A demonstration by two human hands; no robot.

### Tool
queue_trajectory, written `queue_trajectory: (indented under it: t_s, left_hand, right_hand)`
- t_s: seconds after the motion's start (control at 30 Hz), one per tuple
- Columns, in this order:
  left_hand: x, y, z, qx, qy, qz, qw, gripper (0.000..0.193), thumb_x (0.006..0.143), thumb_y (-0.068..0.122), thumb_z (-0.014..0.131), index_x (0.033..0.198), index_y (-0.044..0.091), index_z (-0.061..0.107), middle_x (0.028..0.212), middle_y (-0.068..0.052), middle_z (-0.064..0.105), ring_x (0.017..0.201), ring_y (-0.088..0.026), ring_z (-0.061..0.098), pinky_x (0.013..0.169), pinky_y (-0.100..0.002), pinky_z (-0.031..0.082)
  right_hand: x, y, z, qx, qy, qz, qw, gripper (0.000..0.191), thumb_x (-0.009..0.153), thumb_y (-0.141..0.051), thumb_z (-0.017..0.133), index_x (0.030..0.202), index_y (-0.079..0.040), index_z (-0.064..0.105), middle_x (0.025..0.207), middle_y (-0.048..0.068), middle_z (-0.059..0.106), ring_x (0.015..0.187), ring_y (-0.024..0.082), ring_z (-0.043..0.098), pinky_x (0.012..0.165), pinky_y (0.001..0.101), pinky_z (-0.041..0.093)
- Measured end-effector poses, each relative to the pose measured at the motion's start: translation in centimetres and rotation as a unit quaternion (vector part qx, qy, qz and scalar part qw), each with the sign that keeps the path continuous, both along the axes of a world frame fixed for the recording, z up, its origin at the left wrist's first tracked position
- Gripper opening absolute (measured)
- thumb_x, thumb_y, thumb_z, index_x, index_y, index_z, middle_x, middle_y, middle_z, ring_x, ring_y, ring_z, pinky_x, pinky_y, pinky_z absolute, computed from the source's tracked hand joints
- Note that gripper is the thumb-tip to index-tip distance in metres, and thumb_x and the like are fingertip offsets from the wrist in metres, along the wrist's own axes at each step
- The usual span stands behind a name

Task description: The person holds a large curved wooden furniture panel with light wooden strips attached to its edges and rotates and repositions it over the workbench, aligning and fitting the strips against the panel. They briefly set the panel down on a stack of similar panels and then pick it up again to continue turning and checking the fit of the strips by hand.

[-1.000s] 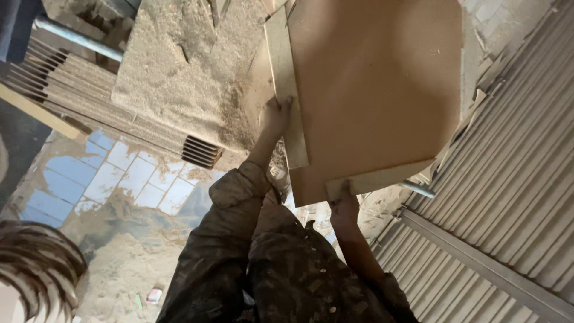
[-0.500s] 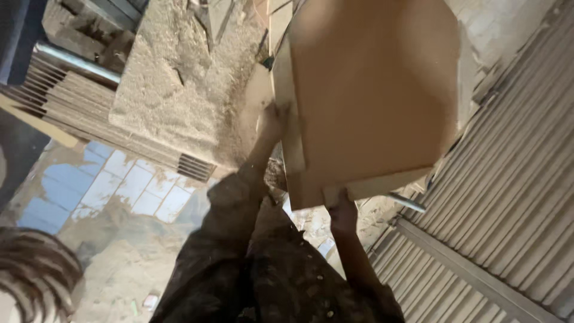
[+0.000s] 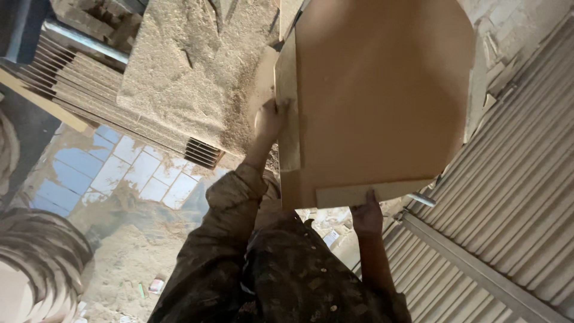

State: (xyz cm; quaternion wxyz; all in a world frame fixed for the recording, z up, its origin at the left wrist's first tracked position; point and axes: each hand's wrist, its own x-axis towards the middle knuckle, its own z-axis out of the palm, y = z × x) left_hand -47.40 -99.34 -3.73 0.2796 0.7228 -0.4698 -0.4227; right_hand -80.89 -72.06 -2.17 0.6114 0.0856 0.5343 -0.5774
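Both arms outstretched — fingers curled

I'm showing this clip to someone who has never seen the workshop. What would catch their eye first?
The big brown board fills the upper middle, held up by the left hand on its side edge and the right hand under its lower edge. Left of it lies a thick heap of sawdust over stacked boards, and corrugated metal sheeting runs down the right side.

Large flat tan fibreboard panel runs past the top edge above both hands. Right hand: fingertips hidden behind panel's lower edge. Left hand: grip partly hidden by panel side.
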Motion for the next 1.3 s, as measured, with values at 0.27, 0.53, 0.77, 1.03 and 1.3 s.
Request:
queue_trajectory:
  t_s: [0.27,0.53,0.77,1.03,1.3]
  left_hand:
    - [0.8,2.6,-0.5,0.036,-0.026,-0.017,0.999,0.050,0.099,0.050,0.061,0.088,0.002,0.069,0.078,-0.022,0.072,0.071,-0.040,0.072,0.063,-0.052,0.055]
    - [1.4,-0.9,2.0,0.002,-0.026,0.002,1.000,0.047,0.096,0.053,0.059,0.093,0.008,0.074,0.082,-0.015,0.076,0.071,-0.035,0.075,0.064,-0.050,0.058]
    - [1.5,7.5,4.7,0.042,-0.083,-0.007,0.996,0.048,0.093,0.054,0.064,0.095,0.007,0.073,0.075,-0.019,0.074,0.070,-0.041,0.072,0.064,-0.053,0.056]
    - [1.4,0.6,3.4,0.007,-0.090,-0.012,0.996,0.049,0.092,0.056,0.064,0.083,0.009,0.074,0.081,-0.019,0.074,0.076,-0.040,0.073,0.071,-0.052,0.056]
    - [1.7,-0.2,6.1,0.067,-0.090,-0.034,0.993,0.049,0.091,0.056,0.064,0.091,0.008,0.073,0.084,-0.017,0.074,0.079,-0.038,0.074,0.073,-0.050,0.057]
  right_hand:
    - [0.8,1.3,1.6,0.064,0.060,0.028,0.996,0.043,0.104,-0.031,0.054,0.140,-0.009,0.049,0.140,0.013,0.056,0.127,0.030,0.057,0.106,0.0489,0.049]
    - [2.4,0.9,-0.7,0.004,-0.024,-0.002,1.000,0.022,0.102,-0.025,0.068,0.120,-0.015,0.062,0.105,-0.001,0.069,0.101,0.016,0.064,0.094,0.0405,0.052]
    - [4.2,-0.1,0.6,0.065,-0.052,0.009,0.996,0.030,0.099,-0.032,0.067,0.123,-0.014,0.062,0.119,0.002,0.069,0.114,0.019,0.064,0.097,0.0396,0.053]
    - [5.4,-3.8,-0.9,0.075,-0.052,-0.006,0.996,0.030,0.099,-0.032,0.070,0.124,-0.018,0.061,0.118,0.001,0.067,0.110,0.019,0.062,0.093,0.0375,0.051]
    - [5.0,-3.1,-2.3,0.072,-0.003,0.015,0.997,0.024,0.101,-0.032,0.075,0.112,-0.014,0.063,0.087,0.002,0.062,0.080,0.016,0.059,0.076,0.0330,0.051]
